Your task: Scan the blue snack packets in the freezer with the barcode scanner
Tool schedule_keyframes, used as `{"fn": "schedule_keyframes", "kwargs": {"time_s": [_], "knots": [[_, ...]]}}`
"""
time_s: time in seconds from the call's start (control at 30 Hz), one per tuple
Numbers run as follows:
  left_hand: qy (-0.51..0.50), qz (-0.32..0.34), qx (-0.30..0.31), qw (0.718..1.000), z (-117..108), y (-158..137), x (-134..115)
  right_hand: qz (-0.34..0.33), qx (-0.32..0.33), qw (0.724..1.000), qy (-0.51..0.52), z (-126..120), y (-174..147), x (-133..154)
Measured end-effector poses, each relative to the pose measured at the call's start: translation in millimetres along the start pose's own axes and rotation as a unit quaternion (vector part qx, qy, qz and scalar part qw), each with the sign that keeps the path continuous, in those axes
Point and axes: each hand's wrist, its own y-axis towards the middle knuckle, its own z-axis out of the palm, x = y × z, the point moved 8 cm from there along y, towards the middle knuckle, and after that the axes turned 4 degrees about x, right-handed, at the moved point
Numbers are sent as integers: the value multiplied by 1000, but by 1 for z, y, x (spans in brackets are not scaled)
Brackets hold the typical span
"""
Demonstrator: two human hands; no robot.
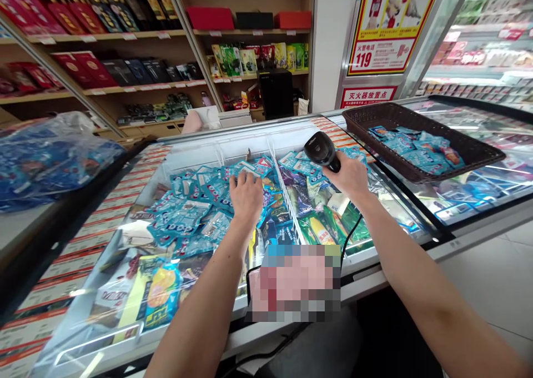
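My right hand (350, 172) grips a black handheld barcode scanner (320, 147) by its handle, its head turned to the left above the freezer. A black cord hangs below that hand. My left hand (246, 195) is palm down on a heap of small blue snack packets (183, 217), fingers slightly bent and a little apart. Its palm and fingertips are partly hidden. The packets lie loosely spread on the glass top of the chest freezer (291, 122). More blue packets (420, 147) lie in a dark brown woven basket (387, 111) at the right.
A blurred-out phone-like object (295, 283) stands at the freezer's near edge. At the left is a clear plastic bag (54, 156) full of blue packets. Shelves (125, 36) with boxes and bottles line the back. A black box-like object (275, 95) stands behind the freezer.
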Motion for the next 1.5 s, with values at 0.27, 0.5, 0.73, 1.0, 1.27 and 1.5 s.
{"fn": "schedule_keyframes", "kwargs": {"time_s": [0.27, 0.5, 0.73, 1.0, 1.27, 1.5], "knots": [[-13, -14, 2, 1000, 1, 1, 3, -21, 9, 1000, 3, 3, -1, 5], [-42, 32, 15, 998, -4, 2, -8, -30, 24, 999, 22, -2, -2, 6], [-80, -12, 55, 995, 1, 9, -4, -40, 39, 997, 48, -13, -2, -17], [-64, -39, 132, 988, 13, 35, -6, -44, 43, 996, 65, -4, -4, -29], [-204, 17, 91, 975, 30, 52, -51, -3, -17, 996, 88, -21, 0, -40], [-319, -42, 103, 941, 47, 82, -70, 14, -22, 995, 92, -23, 1, -44]]}}
